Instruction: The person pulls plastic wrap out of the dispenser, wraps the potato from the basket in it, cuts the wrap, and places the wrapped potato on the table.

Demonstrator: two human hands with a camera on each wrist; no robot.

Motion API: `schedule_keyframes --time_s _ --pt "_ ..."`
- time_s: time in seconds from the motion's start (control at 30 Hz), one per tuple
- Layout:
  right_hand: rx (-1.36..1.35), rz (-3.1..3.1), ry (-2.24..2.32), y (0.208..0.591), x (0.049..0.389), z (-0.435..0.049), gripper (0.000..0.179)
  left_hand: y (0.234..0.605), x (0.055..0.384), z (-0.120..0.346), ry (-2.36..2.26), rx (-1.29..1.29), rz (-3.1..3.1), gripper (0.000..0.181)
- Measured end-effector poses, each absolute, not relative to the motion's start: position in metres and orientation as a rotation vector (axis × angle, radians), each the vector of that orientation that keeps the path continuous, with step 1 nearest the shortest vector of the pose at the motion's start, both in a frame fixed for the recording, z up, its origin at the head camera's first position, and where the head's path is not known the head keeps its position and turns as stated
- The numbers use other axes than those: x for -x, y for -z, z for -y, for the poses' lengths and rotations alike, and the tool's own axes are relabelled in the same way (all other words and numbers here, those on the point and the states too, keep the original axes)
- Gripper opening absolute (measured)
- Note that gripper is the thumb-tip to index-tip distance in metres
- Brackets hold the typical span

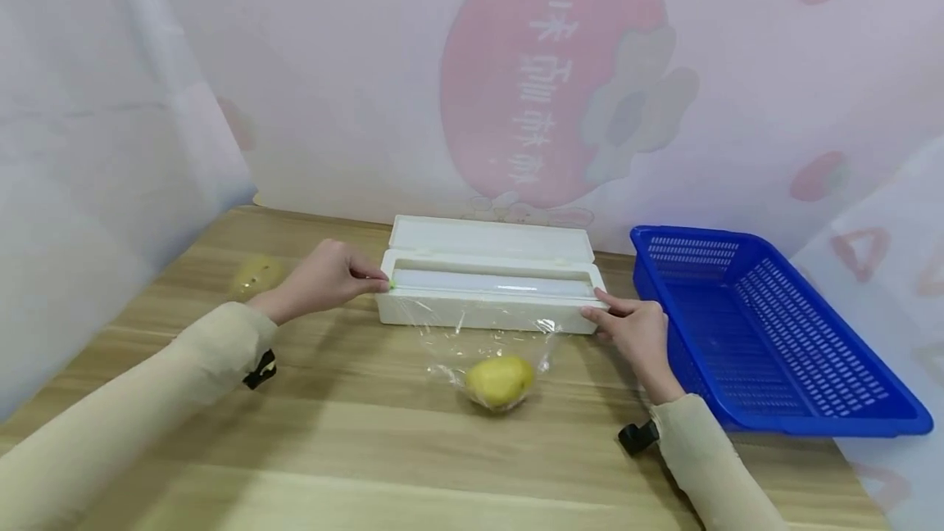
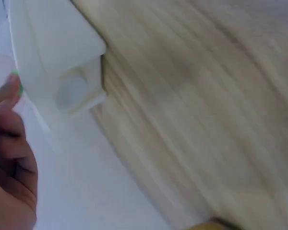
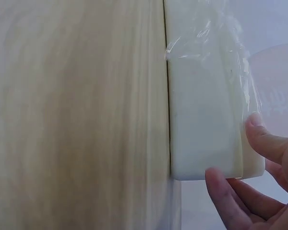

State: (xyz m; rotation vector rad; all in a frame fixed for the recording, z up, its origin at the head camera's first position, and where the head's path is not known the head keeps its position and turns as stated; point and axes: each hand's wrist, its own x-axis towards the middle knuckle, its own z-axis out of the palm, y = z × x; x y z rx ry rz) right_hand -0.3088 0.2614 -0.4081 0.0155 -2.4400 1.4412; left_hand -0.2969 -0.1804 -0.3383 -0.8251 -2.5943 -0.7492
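A white cling film dispenser box [image 1: 472,314] sits on the table with its lid [image 1: 490,236] tipped back and the film roll [image 1: 487,281] inside. At its left end, my left hand [image 1: 324,277] pinches a small green slide cutter [image 1: 392,284], seen also as a green tab [image 2: 20,89] in the left wrist view. My right hand [image 1: 637,334] grips the box's right end, thumb on top and fingers at the end face. Clear cling film [image 1: 479,341] runs from the box's front down over a yellow potato [image 1: 500,381].
A blue perforated basket [image 1: 796,424] stands to the right, close to my right hand. Another yellow potato [image 1: 258,275] with dark spots lies at the left, partly behind my left wrist. A printed cloth backdrop [image 1: 332,88] rises behind the table.
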Motion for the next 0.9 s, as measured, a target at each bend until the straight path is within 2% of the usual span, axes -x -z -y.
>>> schedule_keyframes --time_s 0.13,0.23,0.43,0.53,0.7,0.9 --pt "-0.011 2.438 -1.472 0.407 0.307 -0.263 0.047 0.335 0.258 0.138 0.711 0.802 2.45 0.02" --pt "-0.028 2.425 -1.51 0.405 0.306 -0.265 0.047 0.335 0.231 0.107 0.729 0.801 2.462 0.043" --pt "-0.06 2.477 -1.471 0.398 0.301 -0.269 0.051 0.34 0.213 0.085 0.83 0.572 2.78 0.084" --pt "-0.063 2.532 -1.382 0.394 0.296 -0.27 0.053 0.343 0.218 0.087 0.961 0.512 2.87 0.091" --pt "-0.038 2.559 -1.266 0.389 0.287 -0.269 0.051 0.351 0.23 0.093 1.238 0.453 2.91 0.092" --pt "-0.059 2.531 -1.562 0.379 0.276 -0.263 0.041 0.362 0.236 0.098 1.39 0.29 2.985 0.092"
